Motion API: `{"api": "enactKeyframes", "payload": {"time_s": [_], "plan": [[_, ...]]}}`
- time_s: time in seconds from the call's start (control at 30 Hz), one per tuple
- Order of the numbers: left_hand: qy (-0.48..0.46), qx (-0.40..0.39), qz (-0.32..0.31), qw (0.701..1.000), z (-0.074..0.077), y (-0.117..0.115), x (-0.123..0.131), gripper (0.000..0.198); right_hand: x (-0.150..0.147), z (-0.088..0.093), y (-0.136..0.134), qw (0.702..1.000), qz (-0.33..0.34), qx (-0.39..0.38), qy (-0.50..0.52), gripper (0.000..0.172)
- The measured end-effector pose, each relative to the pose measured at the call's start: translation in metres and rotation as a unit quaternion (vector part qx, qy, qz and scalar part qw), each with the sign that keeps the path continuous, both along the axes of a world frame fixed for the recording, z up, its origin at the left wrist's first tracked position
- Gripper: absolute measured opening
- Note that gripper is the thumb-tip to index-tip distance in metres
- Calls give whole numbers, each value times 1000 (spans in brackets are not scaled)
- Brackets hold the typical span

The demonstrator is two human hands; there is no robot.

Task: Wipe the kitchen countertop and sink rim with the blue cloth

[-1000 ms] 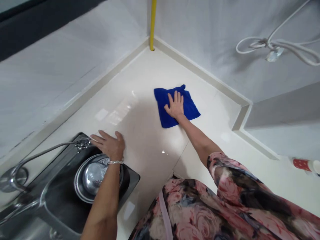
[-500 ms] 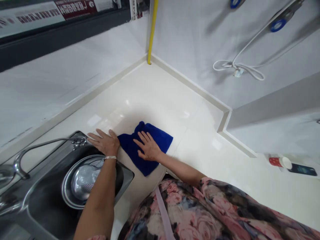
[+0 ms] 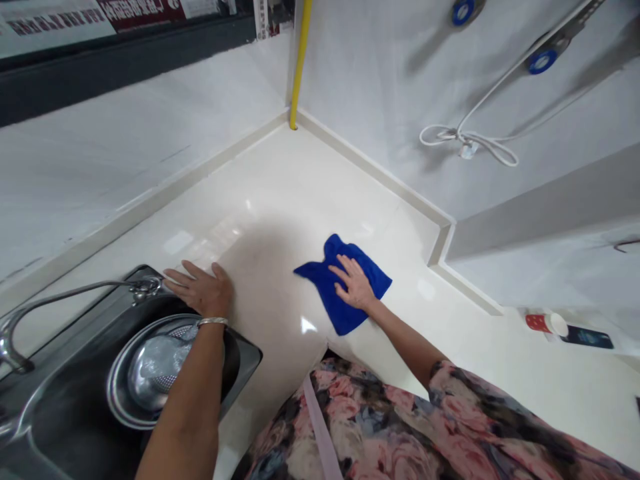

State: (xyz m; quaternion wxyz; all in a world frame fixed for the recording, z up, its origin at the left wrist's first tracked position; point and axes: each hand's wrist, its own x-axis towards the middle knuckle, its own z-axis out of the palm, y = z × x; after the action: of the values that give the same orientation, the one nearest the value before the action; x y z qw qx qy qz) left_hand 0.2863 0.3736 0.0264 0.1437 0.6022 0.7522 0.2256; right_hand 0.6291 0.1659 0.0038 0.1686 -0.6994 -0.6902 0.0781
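A blue cloth [image 3: 367, 269] lies spread, with a few folds, on the cream countertop [image 3: 280, 200]. My right hand [image 3: 354, 283] rests flat on top of it, fingers extended and pressing it against the surface. My left hand [image 3: 203, 290], a bracelet at its wrist, lies open with fingers spread at the corner of the steel sink [image 3: 75, 400], near the base of the faucet [image 3: 75, 293]. Below my left forearm, metal bowls with a perforated strainer [image 3: 155, 373] sit in the sink, partly hidden by the arm.
A yellow pipe [image 3: 301, 63] rises in the back corner. White cable [image 3: 465, 140] hangs in a loop on the right wall, below blue-handled valves [image 3: 543, 61]. A red and white paper cup [image 3: 545, 324] and a phone [image 3: 587, 337] lie at the far right.
My right hand has slid the blue cloth to the right across the countertop, away from my left hand. My left hand stays by the sink corner. The view has shifted slightly.
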Motion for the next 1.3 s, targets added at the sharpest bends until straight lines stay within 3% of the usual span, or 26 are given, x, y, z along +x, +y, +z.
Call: {"api": "enactKeyframes", "payload": {"time_s": [0.17, 0.27, 0.33, 0.53, 0.63, 0.7, 0.8, 0.97, 1.1, 1.3], "plan": [[26, -10, 9, 1000, -6, -1, -1, 84, 86, 1, 28, 989, -139, -1, -48, 57], [29, -21, 9, 999, -8, -2, -1, 85, 124, 1, 67, 958, -281, 3, -52, 61], [27, -29, 9, 999, -9, -2, -1, 85, 139, 0, 98, 941, -334, -2, -53, 67], [29, -47, 5, 998, -10, -3, -4, 85, 167, -12, 189, 925, -378, -25, -25, 71], [38, -58, 5, 998, -11, -3, -4, 85, 166, -15, 235, 935, -356, -2, 3, 67], [43, -57, 7, 997, -13, -3, -5, 84, 147, -11, 266, 940, -341, -26, -8, 66], [57, -59, 6, 997, -13, -3, -5, 82, 91, -2, 302, 944, -312, -96, -53, 73], [67, -58, 7, 996, -12, -3, -3, 79, -31, -2, 316, 990, -114, -63, -53, 70], [46, -49, 11, 998, -8, -4, -1, 74, -102, -6, 282, 999, 38, -20, -21, 68], [-5, -35, 17, 999, -4, -3, 2, 72, -155, 14, 180, 987, 154, -39, -8, 66]]}}
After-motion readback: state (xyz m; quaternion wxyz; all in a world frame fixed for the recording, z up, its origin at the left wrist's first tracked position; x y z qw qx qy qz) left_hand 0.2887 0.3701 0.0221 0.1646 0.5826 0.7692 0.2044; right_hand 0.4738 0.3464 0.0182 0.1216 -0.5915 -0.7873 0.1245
